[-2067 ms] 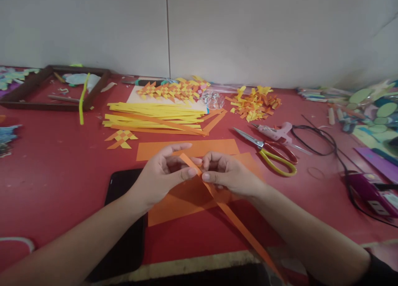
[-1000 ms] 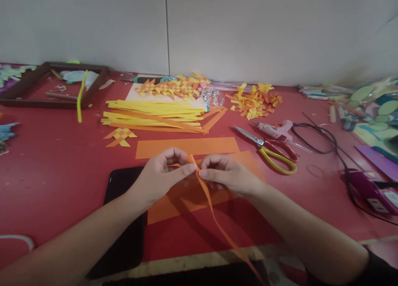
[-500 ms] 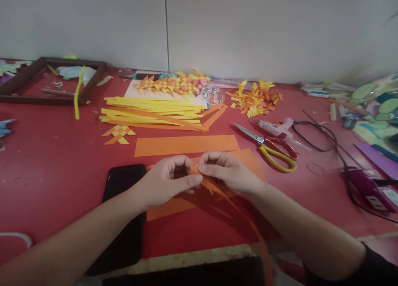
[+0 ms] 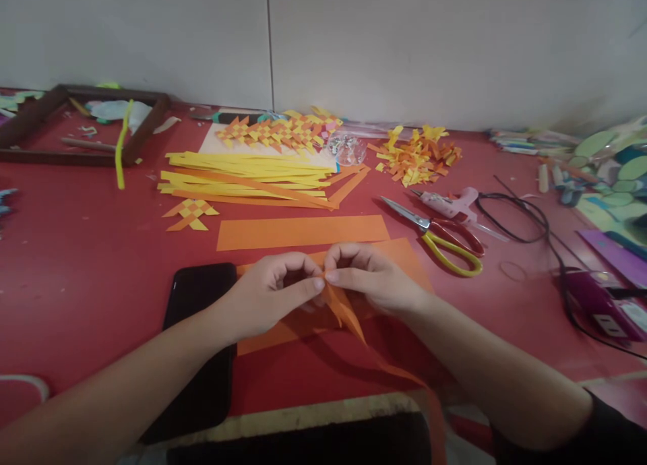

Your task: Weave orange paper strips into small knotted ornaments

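Presently, head view: one strip (image 4: 348, 317), orange, narrow, seemingly paper, held in front of me above the sheet (image 4: 407, 263), its near end between my two hands and its long tail hanging down to the right, past the near edge of the table (image 4: 91, 283). My left hand (image 4: 267, 293): closed in a pinch, thumb and curled fingers on the strip's end. My right hand (image 4: 371, 283): likewise pinching, just beside the left, the two thumbs almost tip to tip; the finer lie of the end is hidden behind them. Step in hand, by my judgement: folding or creasing that end by fingertip. What the move calls for, as I judge it: edges kept square, thumbs pressing evenly along the crease, the loose tail kept from twisting. Set out beyond my hands: one orange band (image 4: 303, 232), flat; one woven piece (image 4: 192, 213), yellow and orange check with pointed ends; one bundle (image 4: 242, 162), mostly yellow strips, some orange; one row (image 4: 273, 135) of similar checked pieces; one heap of cuttings (image 4: 417, 156). To the right: scissors (image 4: 423, 224), one handle red, one yellow; glue gun (image 4: 449, 205), pink; purple device (image 4: 601, 306), kind uncertain. To the left: phone (image 4: 197, 296), screen dark, near my left wrist. Brands, labels, writing: none legible; pale marks on the purple device, too blurred to read; phone, no maker's name visible.
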`<move>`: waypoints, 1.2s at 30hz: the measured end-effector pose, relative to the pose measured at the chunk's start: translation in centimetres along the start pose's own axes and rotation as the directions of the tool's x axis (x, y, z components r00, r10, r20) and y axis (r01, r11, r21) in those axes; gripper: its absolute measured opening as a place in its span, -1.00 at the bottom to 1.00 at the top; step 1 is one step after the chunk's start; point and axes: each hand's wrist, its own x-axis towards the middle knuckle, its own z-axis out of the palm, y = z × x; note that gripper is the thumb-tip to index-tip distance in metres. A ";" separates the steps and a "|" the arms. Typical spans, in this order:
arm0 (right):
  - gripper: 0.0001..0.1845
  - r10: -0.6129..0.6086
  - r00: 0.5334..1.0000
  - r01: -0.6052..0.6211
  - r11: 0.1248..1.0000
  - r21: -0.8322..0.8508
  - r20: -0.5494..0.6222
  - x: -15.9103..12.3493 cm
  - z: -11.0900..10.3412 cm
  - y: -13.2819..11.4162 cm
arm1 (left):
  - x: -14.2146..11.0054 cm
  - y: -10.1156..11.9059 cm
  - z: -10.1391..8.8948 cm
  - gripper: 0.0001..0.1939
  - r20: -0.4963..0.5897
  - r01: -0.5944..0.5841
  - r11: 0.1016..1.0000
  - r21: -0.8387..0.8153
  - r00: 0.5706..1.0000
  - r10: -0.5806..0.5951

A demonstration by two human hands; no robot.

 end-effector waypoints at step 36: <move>-0.90 -0.319 0.947 0.307 0.884 -0.351 0.026 -0.4 0.7 0.0 | -0.1 0.1 -0.2 -0.82 -0.050 -0.118 0.948 0.294 0.989 0.139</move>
